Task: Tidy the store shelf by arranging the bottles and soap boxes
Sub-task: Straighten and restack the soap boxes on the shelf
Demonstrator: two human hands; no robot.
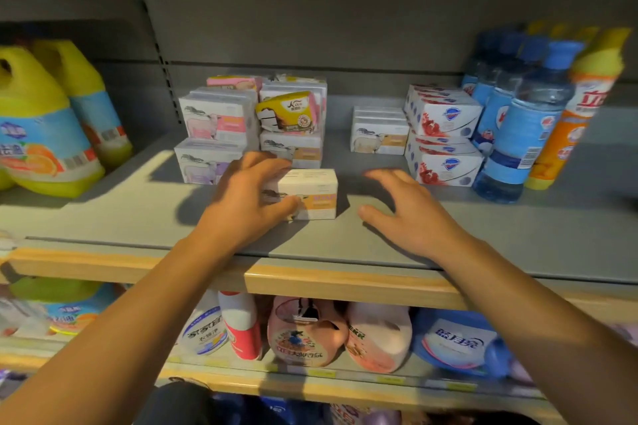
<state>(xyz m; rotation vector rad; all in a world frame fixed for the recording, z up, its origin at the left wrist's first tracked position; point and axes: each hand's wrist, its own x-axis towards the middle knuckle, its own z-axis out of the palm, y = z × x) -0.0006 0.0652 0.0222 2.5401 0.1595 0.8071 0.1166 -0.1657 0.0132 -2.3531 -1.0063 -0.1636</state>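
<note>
Left hand: the left hand (247,198) grips a white cardboard soap box with an orange label panel (308,193), fingers curled over its top and left end, thumb against its front face.
Held box: it sits flat on the grey metal shelf (483,238), out in front of the other soap stacks and apart from them.
Right hand: the right hand (411,214) is spread, fingers relaxed and apart, holding nothing, just right of the held box and above the shelf surface.
Left stack: white soap boxes with pink and purple panels (215,134) are piled two high behind the left hand; beside them stands another pile topped by a tilted yellow and white soap box (288,110).
Middle stack: a small pile of white soap boxes with tan panels (379,131) stands alone further back.
Right stack: white soap boxes with red pomegranate print and a blue shield mark (445,138) are stacked two layers high.
Bottles, right: clear blue-capped water bottles with blue labels (524,121) touch the pomegranate stack; a yellow-capped orange bottle (580,107) stands beside them.
Bottles, left: large yellow detergent jugs with blue labels (45,121) stand at the far left.
Open room: bare shelf lies between the jugs and the left stack, and along the front strip.
Front edge: a light wooden rail (345,283) runs under the shelf lip, both forearms crossing it.
Lower shelf: pink, white, red and blue bottles (303,335) crowd the shelf below.
</note>
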